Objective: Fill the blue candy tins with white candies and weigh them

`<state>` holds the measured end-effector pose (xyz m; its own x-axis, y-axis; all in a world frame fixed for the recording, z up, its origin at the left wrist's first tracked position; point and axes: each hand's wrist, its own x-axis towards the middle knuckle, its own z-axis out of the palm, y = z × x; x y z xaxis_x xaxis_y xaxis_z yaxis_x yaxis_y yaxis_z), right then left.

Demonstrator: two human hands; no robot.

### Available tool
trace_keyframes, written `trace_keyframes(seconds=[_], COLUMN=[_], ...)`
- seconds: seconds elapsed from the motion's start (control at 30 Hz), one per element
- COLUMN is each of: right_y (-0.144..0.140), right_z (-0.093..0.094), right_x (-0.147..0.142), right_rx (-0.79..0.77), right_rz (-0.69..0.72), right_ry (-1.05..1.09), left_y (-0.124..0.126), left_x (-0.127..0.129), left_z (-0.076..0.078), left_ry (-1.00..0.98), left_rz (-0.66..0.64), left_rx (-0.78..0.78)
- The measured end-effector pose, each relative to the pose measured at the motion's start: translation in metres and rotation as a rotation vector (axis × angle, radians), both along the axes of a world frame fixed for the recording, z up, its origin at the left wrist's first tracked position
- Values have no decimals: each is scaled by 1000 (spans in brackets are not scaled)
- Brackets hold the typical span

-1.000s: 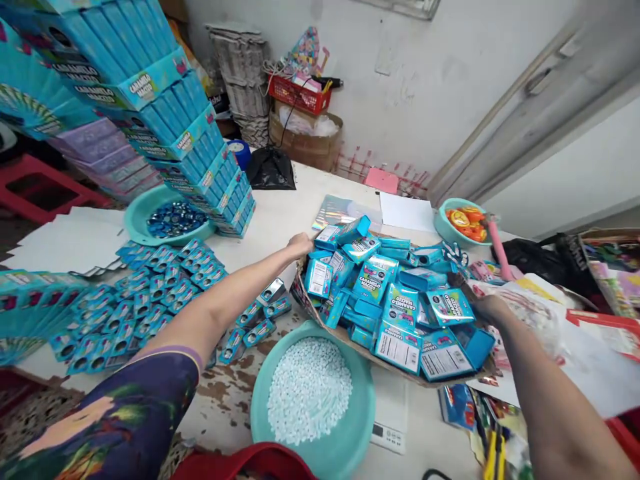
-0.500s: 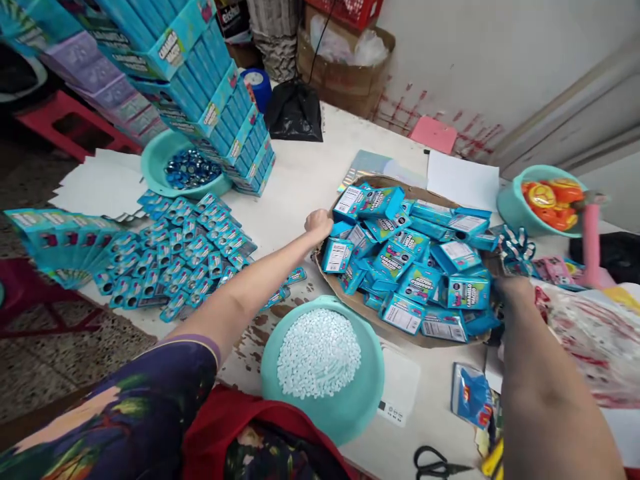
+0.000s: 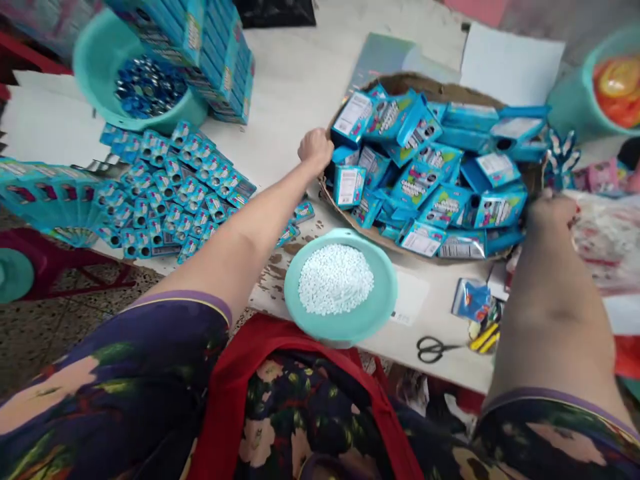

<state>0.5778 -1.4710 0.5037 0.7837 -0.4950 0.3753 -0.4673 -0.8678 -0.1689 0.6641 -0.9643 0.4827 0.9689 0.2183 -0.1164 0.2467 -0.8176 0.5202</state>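
A round brown cardboard tray [image 3: 400, 84] lies on the white table [image 3: 295, 87], heaped with several small blue candy boxes [image 3: 425, 177]. My left hand [image 3: 316, 148] is closed on the tray's left rim. My right hand [image 3: 550, 208] grips the tray's right rim. Just in front of the tray a teal bowl [image 3: 345, 323] holds small white pellets [image 3: 336, 278] at the table's near edge.
Flat blue box blanks [image 3: 170, 190] spread at left, beside a fanned stack [image 3: 45, 200]. A teal bowl of blue pieces [image 3: 145, 83] and a stack of blue cartons [image 3: 215, 47] stand behind. Scissors [image 3: 436, 348] lie at the front edge; a teal bowl of orange items [image 3: 600, 87] sits at right.
The tray has come down from a raised, tilted position onto the table, both hands still on its rim. My view has tipped downward and back, showing my lap.
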Motion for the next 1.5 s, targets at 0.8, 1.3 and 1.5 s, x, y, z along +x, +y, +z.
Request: trace_keyframes(seconds=[0.8,1.3,1.5], right_y=[399,169,134], right_z=[-163,-158,-179], right_x=[-386,-428,-439], right_rx=[1585,791,736], right_rz=[-382,-756,-654], right_ry=[-145,-23,125], left_y=[86,73,68], left_x=[-364,-361,-368], left_z=[-130,-107,-119], left_ry=[-236,61,35], left_rz=[-258,-49,184], left_rx=[-360,-383,-498])
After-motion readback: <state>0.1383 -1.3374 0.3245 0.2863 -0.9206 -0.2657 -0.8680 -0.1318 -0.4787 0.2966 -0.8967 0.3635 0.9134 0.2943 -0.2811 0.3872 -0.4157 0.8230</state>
